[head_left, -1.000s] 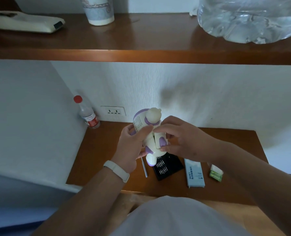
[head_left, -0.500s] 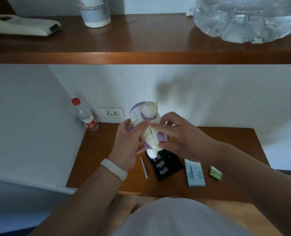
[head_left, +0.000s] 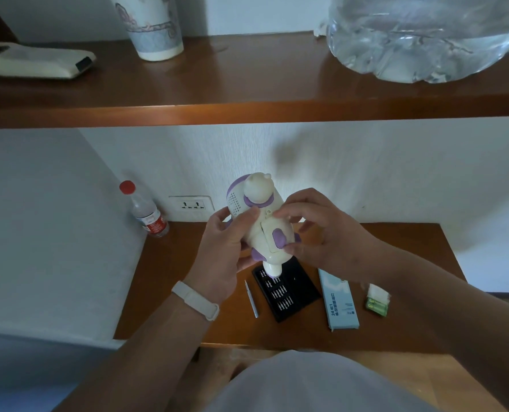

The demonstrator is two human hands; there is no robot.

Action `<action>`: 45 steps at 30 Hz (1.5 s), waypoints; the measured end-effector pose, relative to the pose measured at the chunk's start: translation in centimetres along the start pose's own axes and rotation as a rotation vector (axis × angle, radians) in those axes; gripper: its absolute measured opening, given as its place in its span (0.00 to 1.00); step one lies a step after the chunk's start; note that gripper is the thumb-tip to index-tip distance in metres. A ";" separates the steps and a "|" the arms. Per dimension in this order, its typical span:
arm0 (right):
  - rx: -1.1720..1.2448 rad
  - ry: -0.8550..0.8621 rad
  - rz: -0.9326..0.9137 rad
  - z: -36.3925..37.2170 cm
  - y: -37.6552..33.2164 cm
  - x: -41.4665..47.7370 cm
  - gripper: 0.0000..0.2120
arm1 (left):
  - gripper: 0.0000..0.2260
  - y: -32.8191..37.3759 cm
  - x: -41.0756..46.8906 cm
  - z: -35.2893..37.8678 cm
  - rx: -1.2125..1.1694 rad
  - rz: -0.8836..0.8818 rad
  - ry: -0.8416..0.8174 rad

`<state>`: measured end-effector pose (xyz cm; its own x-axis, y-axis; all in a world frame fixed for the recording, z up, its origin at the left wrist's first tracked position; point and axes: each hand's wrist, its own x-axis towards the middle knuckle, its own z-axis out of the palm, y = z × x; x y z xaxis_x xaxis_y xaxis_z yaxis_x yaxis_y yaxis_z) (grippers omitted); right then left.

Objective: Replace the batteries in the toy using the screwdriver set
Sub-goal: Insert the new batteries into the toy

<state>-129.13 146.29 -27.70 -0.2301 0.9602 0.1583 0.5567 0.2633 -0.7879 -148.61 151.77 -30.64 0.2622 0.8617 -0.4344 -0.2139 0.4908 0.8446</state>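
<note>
While left hand [head_left: 226, 251] grips toy [head_left: 262, 230] aloft over bit case [head_left: 289, 292], right hand [head_left: 321, 233] fingertips have crept up, pinching cover panel [head_left: 272, 236] edges. Cover looks seated; screwdriver [head_left: 251, 298] idle on table [head_left: 188, 292]; unscrewing likely pending.

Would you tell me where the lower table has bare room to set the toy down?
Free: the table's left part, between the bottle and the screwdriver, and the strip behind the batteries towards the wall. Crowded: front centre, where screwdriver, bit tray, box and batteries lie side by side.
</note>
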 end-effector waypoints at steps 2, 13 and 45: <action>0.151 0.002 0.061 -0.3 -0.1 0.0 0.16 | 0.32 0.2 -0.3 0.3 0.008 0.008 -0.020; 0.484 0.249 0.315 0.0 -0.2 0.8 0.10 | 0.35 0.8 -0.8 1.8 0.023 0.041 -0.096; 0.711 -0.003 0.160 -1.8 0.9 1.1 0.29 | 0.35 1.2 -1.9 2.2 0.100 0.398 -0.271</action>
<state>-127.46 147.76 -27.16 -0.1921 0.9813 0.0077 -0.0694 -0.0057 -0.9976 -147.32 150.46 -28.11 0.4168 0.9089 0.0139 -0.2589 0.1041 0.9603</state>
